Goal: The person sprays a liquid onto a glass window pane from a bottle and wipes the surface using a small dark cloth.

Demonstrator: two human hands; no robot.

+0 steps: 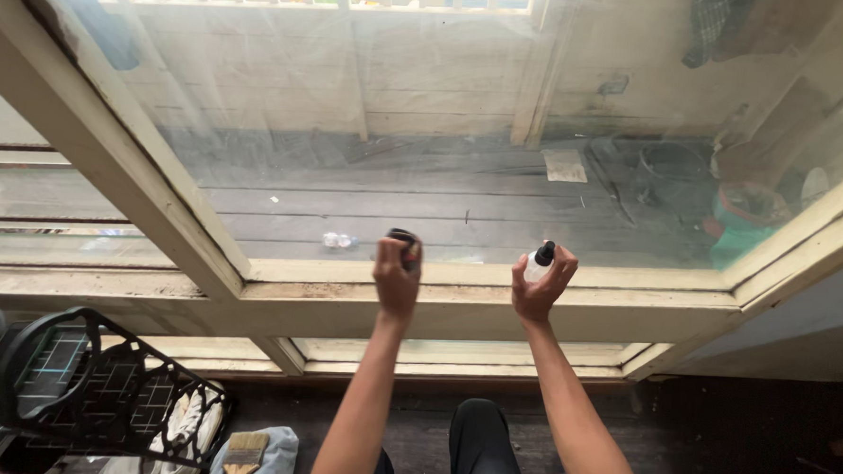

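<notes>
My left hand (396,279) is raised against the lower part of a dusty window pane (426,142), closed around a small dark object (405,242) whose kind I cannot tell. Beside it, my right hand (540,288) grips a small clear spray bottle with a black nozzle (539,259), held upright in front of the glass just above the cream wooden frame rail (476,301). Both forearms reach up from the bottom of the view.
A black metal lattice rack (93,384) stands at the lower left, with pale shoes (191,426) under it. A paintbrush (244,452) lies on grey cloth at the bottom. My dark-trousered knee (479,439) is between my arms. Beyond the glass lies a wooden deck with buckets.
</notes>
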